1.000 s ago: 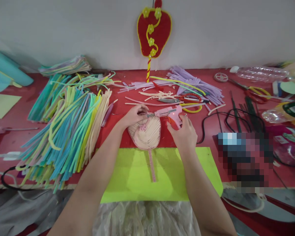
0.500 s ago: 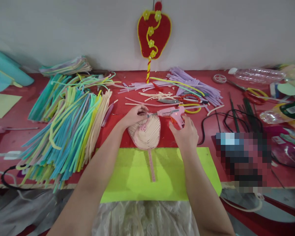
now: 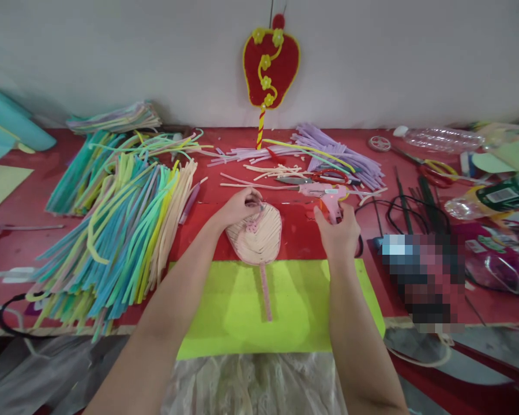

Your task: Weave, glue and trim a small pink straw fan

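Head view. The right hand [image 3: 341, 230] carries the pink glue gun [image 3: 326, 190] to the right and slightly away from the body; its nozzle, beside the left fingers half a second earlier, now points left, apart from the fan's upper edge and in line with the scissors [image 3: 292, 180] behind. The right fingers are wrapped around the grip of the gun, below its body. The left hand [image 3: 239, 207] keeps its place at the upper left edge of the pale fan [image 3: 263, 236], its fingers curled over the end of a thin pink stem [image 3: 260, 214] that leads up from a pink flower [image 3: 251, 226]; whether they pinch the stem or merely touch it cannot be told. The fan lies where it was — its head on the red table [image 3: 190, 245], its pink handle [image 3: 266, 294] across the yellow-green sheet [image 3: 294, 323]. The withdrawal of the nozzle suggests a pause in the gun's work at this spot, leaving the stem and edge to the left fingers alone. Bundled fuzzy stems [image 3: 116, 230] to the left appear undisturbed.
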Tool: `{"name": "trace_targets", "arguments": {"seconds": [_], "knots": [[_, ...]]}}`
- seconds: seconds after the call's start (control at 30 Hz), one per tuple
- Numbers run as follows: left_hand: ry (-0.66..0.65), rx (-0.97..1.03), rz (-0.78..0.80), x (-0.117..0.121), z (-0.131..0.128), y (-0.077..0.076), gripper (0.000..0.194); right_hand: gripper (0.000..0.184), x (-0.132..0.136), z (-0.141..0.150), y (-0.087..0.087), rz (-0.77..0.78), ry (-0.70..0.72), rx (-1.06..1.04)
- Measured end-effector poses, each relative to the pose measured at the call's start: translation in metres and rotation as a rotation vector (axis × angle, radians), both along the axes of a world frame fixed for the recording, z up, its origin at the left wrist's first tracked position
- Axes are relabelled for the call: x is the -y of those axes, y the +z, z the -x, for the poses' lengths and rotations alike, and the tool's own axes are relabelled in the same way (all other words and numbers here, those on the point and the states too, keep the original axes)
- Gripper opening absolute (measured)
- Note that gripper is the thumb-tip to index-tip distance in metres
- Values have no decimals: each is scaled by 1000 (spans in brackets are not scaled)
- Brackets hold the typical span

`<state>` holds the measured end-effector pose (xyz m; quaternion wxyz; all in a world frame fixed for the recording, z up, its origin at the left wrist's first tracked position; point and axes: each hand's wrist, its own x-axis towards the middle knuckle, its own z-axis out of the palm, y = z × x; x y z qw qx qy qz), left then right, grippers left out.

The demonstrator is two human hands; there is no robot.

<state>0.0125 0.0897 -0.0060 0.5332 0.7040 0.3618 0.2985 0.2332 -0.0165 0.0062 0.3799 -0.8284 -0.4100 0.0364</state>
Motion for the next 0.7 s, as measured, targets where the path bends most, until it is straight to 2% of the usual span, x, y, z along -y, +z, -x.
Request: {"name": "trace_targets", "arguments": {"seconds": [0.23, 0.47, 0.6, 0.7], "knots": [[-20, -11, -44, -2, 3, -4, 24, 57, -9, -34, 3, 47, -81, 67], [-24, -5, -44, -2, 3, -6, 25, 53, -15, -59, 7, 219, -156, 115], [-17, -24, -39, -2, 4, -4, 24, 52, -18, -69, 3, 274, -45, 157], [-17, -23, -43, -3, 4, -5, 24, 52, -21, -73, 10, 246, 51, 279]]}}
